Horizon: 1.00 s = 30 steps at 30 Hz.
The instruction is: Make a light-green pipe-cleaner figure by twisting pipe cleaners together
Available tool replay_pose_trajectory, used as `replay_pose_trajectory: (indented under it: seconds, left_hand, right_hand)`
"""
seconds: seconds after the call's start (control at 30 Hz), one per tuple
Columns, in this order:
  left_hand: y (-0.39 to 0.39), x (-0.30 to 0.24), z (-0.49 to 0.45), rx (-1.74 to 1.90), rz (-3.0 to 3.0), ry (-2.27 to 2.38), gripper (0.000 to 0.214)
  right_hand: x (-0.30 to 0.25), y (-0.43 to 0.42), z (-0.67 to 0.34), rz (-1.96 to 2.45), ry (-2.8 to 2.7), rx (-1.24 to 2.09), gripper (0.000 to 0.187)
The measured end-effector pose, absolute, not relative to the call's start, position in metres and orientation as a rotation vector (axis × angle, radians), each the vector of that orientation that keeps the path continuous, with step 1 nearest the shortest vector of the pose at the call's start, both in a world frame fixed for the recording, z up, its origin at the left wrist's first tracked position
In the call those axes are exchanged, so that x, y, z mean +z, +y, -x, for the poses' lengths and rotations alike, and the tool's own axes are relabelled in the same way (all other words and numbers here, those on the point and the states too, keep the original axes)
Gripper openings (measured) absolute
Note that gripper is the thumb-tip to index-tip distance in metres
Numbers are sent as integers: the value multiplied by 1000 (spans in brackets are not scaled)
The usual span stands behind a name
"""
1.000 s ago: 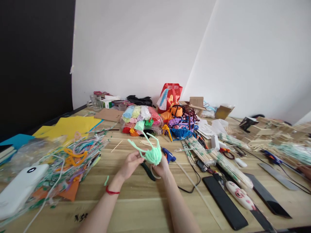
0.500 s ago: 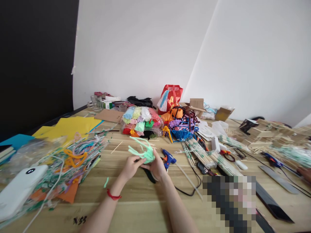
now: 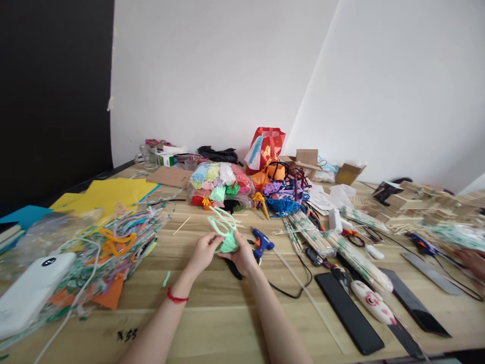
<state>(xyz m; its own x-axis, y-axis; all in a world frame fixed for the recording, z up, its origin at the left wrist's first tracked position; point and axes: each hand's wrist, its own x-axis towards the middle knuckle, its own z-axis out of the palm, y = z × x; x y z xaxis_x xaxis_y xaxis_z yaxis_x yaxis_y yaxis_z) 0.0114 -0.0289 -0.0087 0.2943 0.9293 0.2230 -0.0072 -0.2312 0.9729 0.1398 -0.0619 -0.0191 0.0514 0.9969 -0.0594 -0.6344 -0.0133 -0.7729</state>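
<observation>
A mint-green pipe cleaner bundle [image 3: 228, 244], rounded at the bottom with long loose strands rising from it, is between my two hands above the wooden table. My left hand [image 3: 204, 251], below a red string bracelet, pinches it from the left side. On the other side my right hand [image 3: 244, 254] has its fingers curled around it, thumb on top. Just right of my right hand lies a blue hot glue gun [image 3: 262, 241]. A short green pipe cleaner scrap [image 3: 166, 278] rests left of my forearm.
A bag of coloured pipe cleaners [image 3: 222, 186] stands behind my hands. Plastic wrappers and scraps [image 3: 129, 237] and a white power bank [image 3: 36, 290] lie left. Bundled wooden sticks [image 3: 350, 255] and a black phone [image 3: 349, 313] lie right. Another person's hand [image 3: 472, 263] shows far right.
The loose green strands, which pointed left, now stand more upright and bend into loops. Both hands have stayed close together on the bundle, which has turned slightly.
</observation>
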Motion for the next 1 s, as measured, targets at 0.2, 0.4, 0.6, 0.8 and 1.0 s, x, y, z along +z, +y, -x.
replay_pose_trajectory:
  seconds: [0.2,0.4,0.6,0.8,1.0]
  left_hand:
    - [-27,-11,-12,1103,-1600,959,26]
    - [-28,-8,-11,1063,-1645,941,21]
    - [-31,-1,-7,1011,-1507,860,20]
    - [-37,12,1,985,-1348,734,25]
    - [-27,14,20,988,-1044,531,39]
  right_hand:
    - [-17,-65,-143,767,-735,1454,42]
    - [-8,-73,-139,770,-812,1404,66]
    - [-8,-73,-136,763,-780,1382,53]
    - [-10,-69,-143,670,-707,1383,49]
    - [-7,-66,-153,569,-632,1461,41]
